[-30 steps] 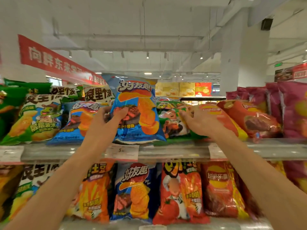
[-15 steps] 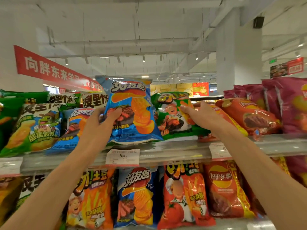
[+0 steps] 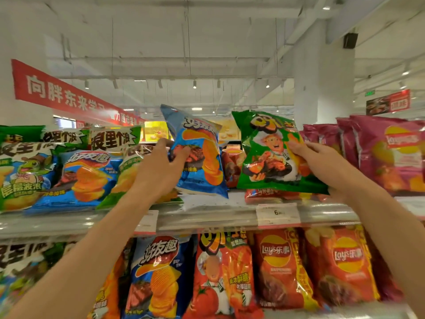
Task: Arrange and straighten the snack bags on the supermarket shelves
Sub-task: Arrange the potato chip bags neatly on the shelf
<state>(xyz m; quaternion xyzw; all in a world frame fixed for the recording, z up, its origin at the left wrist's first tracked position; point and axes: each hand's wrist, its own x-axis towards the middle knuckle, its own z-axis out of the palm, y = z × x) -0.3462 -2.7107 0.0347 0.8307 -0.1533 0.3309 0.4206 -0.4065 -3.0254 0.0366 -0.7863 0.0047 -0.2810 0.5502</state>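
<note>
The upper shelf (image 3: 207, 211) spans mid-frame, carrying green and blue chip bags (image 3: 82, 178) at left and pink Lay's bags (image 3: 391, 155) at right.

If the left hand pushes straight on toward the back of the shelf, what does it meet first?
Probably the green-and-white bags standing behind the blue chip bag that the left hand grips, though depth is unclear.

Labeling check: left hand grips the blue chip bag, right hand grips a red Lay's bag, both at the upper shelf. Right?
Not quite. In the head view the right hand grips a green bag, not a red Lay's bag. The left hand does grip the blue chip bag at the upper shelf.
</note>
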